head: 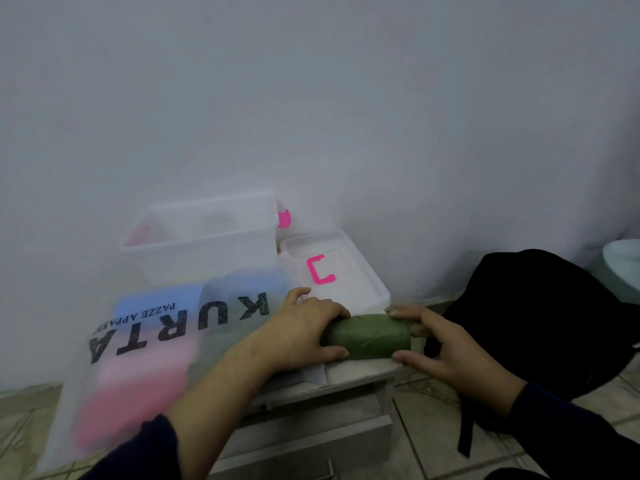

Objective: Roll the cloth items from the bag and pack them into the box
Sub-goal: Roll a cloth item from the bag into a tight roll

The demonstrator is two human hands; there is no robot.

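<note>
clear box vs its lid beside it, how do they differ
The clear box stands upright and deep, open at the top; the lid lies flat and shallow to its right. The box's pink latch sits on its side, the lid's pink clip on its upper face. Both are translucent white plastic.

There is one view only, taken from a wide-angle camera worn on the person's head. It looks forward and down, toward a pale wall (311, 98) that fills the upper half of the picture. Both forearms enter from the bottom edge, and the left hand (304, 332) and right hand (440, 344) sit a little below the middle, close to the lens. The low table (346, 382) lies just under them, seen from above and slightly from the front. Tiled floor (433, 441) shows at the lower corners. Straight lines bend slightly toward the edges.
</note>
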